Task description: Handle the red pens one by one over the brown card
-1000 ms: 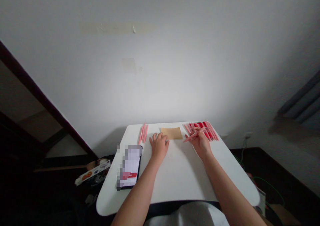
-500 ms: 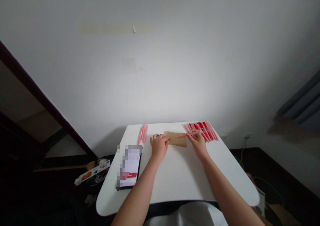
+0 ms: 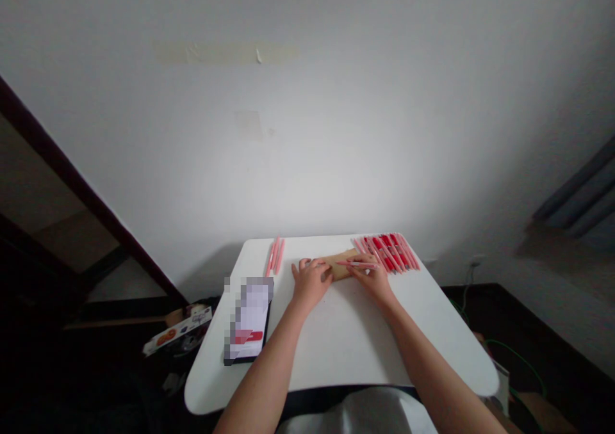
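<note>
A small piece of brown paper (image 3: 339,271) is between my hands near the far half of the white table. My left hand (image 3: 310,283) grips its left end, the thumb and fingertips closed on that edge. A pink pen (image 3: 361,265) lies across the fingers of my right hand (image 3: 376,283), which is closed around it. The pen's left end points over the paper, and the right fingertips are at the paper's right end. Just beyond the right hand, a row of pink and red pens (image 3: 391,253) lies side by side, partly hidden by that hand.
Several pink pens (image 3: 275,257) lie at the table's far left. A phone (image 3: 254,319) with a blurred screen rests on the left side of the white table (image 3: 350,351). A wall (image 3: 336,133) rises behind the far edge. Boxes and cables surround the table on the floor.
My right hand has moved left and slightly down with the pink pen, over the paper's right end. The paper has tilted and bent. My left hand has shifted slightly right.
</note>
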A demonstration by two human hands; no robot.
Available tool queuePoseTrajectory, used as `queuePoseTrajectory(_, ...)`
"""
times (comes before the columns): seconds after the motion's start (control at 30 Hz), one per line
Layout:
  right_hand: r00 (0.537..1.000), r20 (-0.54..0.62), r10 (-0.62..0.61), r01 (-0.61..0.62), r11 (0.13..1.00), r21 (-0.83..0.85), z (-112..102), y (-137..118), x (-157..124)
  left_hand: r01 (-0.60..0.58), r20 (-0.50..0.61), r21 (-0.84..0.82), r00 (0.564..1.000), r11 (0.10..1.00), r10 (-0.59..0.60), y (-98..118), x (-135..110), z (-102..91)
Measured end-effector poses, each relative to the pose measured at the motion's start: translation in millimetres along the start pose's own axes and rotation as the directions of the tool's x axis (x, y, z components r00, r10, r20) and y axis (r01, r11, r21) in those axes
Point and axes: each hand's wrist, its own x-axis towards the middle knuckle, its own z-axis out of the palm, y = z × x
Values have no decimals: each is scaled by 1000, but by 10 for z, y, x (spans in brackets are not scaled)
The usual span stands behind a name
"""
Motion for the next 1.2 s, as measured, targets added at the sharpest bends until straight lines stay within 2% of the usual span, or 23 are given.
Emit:
queuePoseTrajectory(0.17, 1000, 26, 12, -8, 990, -140, 1, 52, -18, 9, 43, -19, 999, 1000, -9, 8, -2, -25)
queuePoseTrajectory(0.27, 1000, 8, -6, 7, 991, -136, 5, 48, -33, 4, 61, -44, 998, 999, -1, 12, -2, -40)
queuePoseTrajectory(0.47, 993, 115, -18, 31, 994, -104, 32, 21, -33, 8, 71, -59, 997, 998, -4, -13, 18, -34)
queuePoseTrajectory(0.7, 992, 125, -7, 27, 987, -159, 62, 92, -28, 15, 70, -71, 997, 997, -10, -29, 35, -21)
queuePoseTrajectory(1.2, 990, 142, -2, 38, 967, -250, 76, 50, -29, 19, 67, -58, 998, 998, -15, -18, 40, -28)
